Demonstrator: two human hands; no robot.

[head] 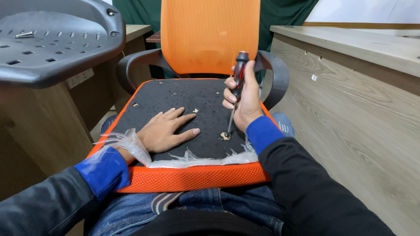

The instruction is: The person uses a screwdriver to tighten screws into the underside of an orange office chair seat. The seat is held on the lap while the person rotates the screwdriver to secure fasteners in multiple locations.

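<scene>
1. The right hand [243,98] is closed around a screwdriver [236,83], held nearly upright, its tip down on the black pad [183,105] of an orange chair seat [192,178].
2. A small pale scrap [225,136] lies at the tip.
3. The left hand [166,130] rests open and flat on the pad, fingers spread, holding nothing.
4. Torn clear plastic [192,159] runs along the pad's near edge.
5. On the desk [39,118] to the left sits a dished grey shell [57,48]; one metal bolt [24,34] lies inside it.
</scene>
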